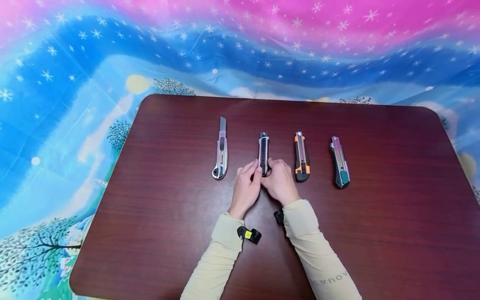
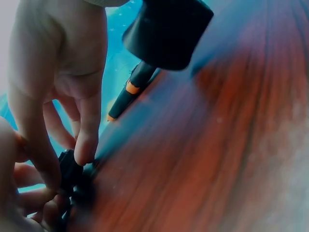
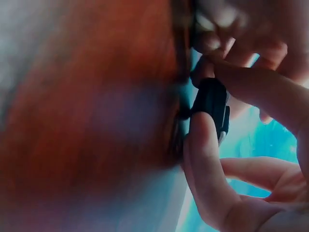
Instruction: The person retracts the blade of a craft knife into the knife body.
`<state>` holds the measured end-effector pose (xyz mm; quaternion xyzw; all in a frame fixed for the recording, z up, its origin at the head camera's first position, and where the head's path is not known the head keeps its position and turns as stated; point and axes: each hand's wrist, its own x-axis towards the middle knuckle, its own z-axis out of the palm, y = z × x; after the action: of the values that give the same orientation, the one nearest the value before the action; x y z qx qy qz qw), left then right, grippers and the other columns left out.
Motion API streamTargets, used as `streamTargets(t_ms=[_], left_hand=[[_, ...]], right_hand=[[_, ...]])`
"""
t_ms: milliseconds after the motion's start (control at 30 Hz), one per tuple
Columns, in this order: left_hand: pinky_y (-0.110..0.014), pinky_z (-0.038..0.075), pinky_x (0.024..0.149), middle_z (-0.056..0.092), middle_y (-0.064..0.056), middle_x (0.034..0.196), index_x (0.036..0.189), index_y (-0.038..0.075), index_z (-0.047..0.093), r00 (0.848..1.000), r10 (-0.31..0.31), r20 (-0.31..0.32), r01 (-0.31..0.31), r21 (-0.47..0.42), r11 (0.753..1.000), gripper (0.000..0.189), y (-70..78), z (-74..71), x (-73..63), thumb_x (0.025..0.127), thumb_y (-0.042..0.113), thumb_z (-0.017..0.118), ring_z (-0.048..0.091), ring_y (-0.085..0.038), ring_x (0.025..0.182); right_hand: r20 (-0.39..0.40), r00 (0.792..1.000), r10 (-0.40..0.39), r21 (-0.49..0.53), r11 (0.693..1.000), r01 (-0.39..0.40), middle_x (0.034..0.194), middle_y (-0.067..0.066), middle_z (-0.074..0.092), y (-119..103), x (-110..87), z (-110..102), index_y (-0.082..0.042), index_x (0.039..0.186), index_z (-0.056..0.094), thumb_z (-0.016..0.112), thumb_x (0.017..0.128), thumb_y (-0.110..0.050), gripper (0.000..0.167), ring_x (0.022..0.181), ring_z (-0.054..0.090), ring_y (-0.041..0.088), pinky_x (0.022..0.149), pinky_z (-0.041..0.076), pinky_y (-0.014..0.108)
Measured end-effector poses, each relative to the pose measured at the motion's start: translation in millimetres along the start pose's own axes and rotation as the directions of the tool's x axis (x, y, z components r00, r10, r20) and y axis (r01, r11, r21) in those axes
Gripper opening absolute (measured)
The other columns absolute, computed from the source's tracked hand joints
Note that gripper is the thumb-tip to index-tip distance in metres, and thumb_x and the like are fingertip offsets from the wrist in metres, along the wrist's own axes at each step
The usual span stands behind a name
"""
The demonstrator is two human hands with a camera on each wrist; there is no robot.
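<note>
Four utility knives lie in a row on the dark red table, and both hands are at the second from the left, a black and silver utility knife. My left hand pinches its near end from the left side. From the right, my right hand holds the same end between thumb and fingers. The knife's front points away from me, and no blade shows at its tip. In the right wrist view, the knife's black end sits between the fingertips; the hands hide part of its body.
Left of the hands lies a silver utility knife with its blade extended. To the right are an orange and black utility knife and a green and black one. A snowflake-patterned cloth hangs behind the table.
</note>
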<state>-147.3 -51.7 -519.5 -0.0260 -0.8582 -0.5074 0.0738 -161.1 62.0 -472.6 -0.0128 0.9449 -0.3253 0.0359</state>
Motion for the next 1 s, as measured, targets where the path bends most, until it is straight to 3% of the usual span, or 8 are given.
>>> streamTargets(t_ms=[233,400,467,567,667,800,900,1000], left_hand=[[-0.039,0.047,0.092,0.063,-0.008,0.131,0.128,0.003,0.061,1.000,-0.012,-0.012,0.012,-0.030,0.999,0.037,1.6,-2.0,2.8,0.097,0.021,0.053,0.057,-0.026,0.110],[-0.037,0.049,0.088,0.070,-0.010,0.115,0.117,0.003,0.068,0.994,-0.053,-0.095,0.044,-0.095,0.995,0.028,3.5,-17.2,4.0,0.093,0.013,0.058,0.061,-0.025,0.100],[-0.037,0.047,0.085,0.070,-0.010,0.109,0.113,0.005,0.070,0.979,-0.053,-0.197,0.039,-0.073,0.997,0.025,4.1,-29.8,5.8,0.091,0.011,0.060,0.059,-0.025,0.095],[-0.040,0.043,0.084,0.065,-0.010,0.108,0.112,0.006,0.069,0.933,-0.081,-0.351,0.079,-0.018,0.997,0.026,0.4,-49.1,9.4,0.087,0.011,0.064,0.051,-0.027,0.097],[-0.043,0.039,0.088,0.058,-0.013,0.112,0.120,0.006,0.065,0.902,-0.154,-0.403,0.193,0.057,0.980,0.039,-7.7,-61.8,12.0,0.083,0.019,0.069,0.044,-0.030,0.103],[-0.046,0.037,0.092,0.050,-0.018,0.115,0.133,0.002,0.054,0.925,-0.222,-0.309,0.292,0.204,0.934,0.067,-17.5,-64.9,11.8,0.079,0.035,0.075,0.040,-0.035,0.106],[-0.048,0.037,0.090,0.046,-0.020,0.115,0.135,-0.001,0.052,0.942,-0.212,-0.262,0.285,0.286,0.915,0.072,-21.0,-62.7,10.0,0.078,0.035,0.077,0.040,-0.037,0.106],[-0.047,0.038,0.087,0.047,-0.020,0.116,0.132,-0.001,0.056,0.944,-0.188,-0.271,0.271,0.316,0.909,0.063,-22.1,-61.3,8.6,0.080,0.028,0.076,0.040,-0.037,0.105]], right_hand=[[-0.016,1.000,-0.004,-0.033,0.999,0.004,0.094,0.016,0.062,-3,0.1,1,0.011,0.132,0.051,0.073,0.082,-0.017,0.062,0.090,0.059,0.031,0.086,0.051,0.041],[0.049,0.999,0.012,-0.019,1.000,-0.012,0.118,0.024,0.059,-2,-4.3,-5,0.011,0.136,0.047,0.079,0.077,-0.024,0.075,0.108,0.057,0.035,0.097,0.048,0.044],[0.054,0.998,0.013,-0.007,1.000,-0.013,0.127,0.024,0.056,-2,-6.6,-11,0.009,0.137,0.047,0.079,0.077,-0.028,0.077,0.116,0.054,0.036,0.102,0.045,0.046],[0.043,0.999,0.002,0.002,1.000,-0.002,0.132,0.022,0.053,-3,-10.1,-22,0.005,0.135,0.051,0.075,0.080,-0.034,0.071,0.121,0.050,0.037,0.104,0.042,0.048],[0.024,1.000,-0.019,0.018,1.000,0.019,0.131,0.020,0.054,-5,-12.4,-30,0.002,0.132,0.055,0.072,0.083,-0.036,0.064,0.121,0.048,0.037,0.102,0.043,0.050],[0.029,0.999,-0.030,0.027,0.999,0.029,0.129,0.019,0.056,-6,-14.2,-32,0.001,0.128,0.058,0.070,0.086,-0.035,0.057,0.121,0.048,0.037,0.102,0.042,0.050],[0.046,0.999,-0.030,0.032,0.999,0.028,0.126,0.018,0.058,-6,-15.5,-30,0.000,0.125,0.061,0.069,0.086,-0.035,0.053,0.119,0.050,0.036,0.101,0.043,0.049],[0.053,0.998,-0.037,0.041,0.999,0.035,0.122,0.018,0.060,-6,-16.2,-28,0.000,0.123,0.063,0.069,0.087,-0.034,0.050,0.115,0.053,0.034,0.098,0.044,0.048]])
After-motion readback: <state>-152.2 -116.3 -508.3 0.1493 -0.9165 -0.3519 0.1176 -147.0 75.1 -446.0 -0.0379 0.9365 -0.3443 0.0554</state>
